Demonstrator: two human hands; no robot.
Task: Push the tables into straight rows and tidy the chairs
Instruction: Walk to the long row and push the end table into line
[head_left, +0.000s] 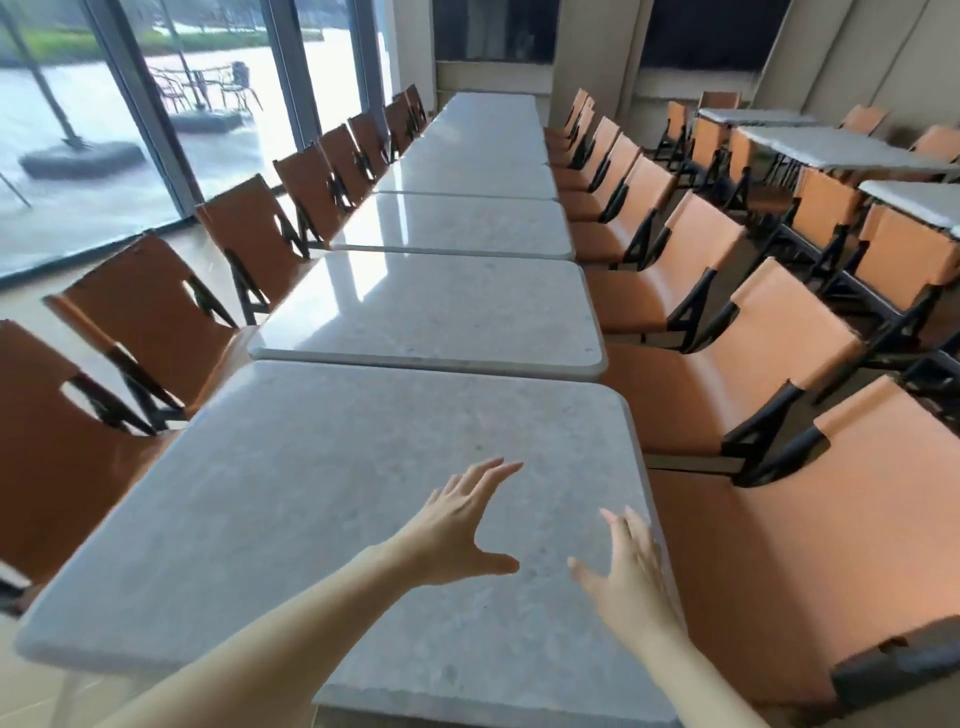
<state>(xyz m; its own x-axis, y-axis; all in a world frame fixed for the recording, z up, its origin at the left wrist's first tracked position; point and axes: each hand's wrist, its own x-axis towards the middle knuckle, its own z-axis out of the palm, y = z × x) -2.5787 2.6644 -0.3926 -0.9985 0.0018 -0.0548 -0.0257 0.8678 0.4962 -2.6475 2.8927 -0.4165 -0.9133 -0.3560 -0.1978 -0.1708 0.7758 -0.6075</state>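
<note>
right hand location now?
Head view, lower right: the right hand is open over the nearest table, near its right edge, beside the left hand.

Canteen or cafeteria dining hall. Long row of grey stone-look tables (441, 312) set end to end, orange chairs (691, 270) with black frames lined up both sides. More tables and chairs (831, 145) off to the right. Floor-to-ceiling windows (156, 104) on the left look onto outdoor patio seating (208, 88).
</note>
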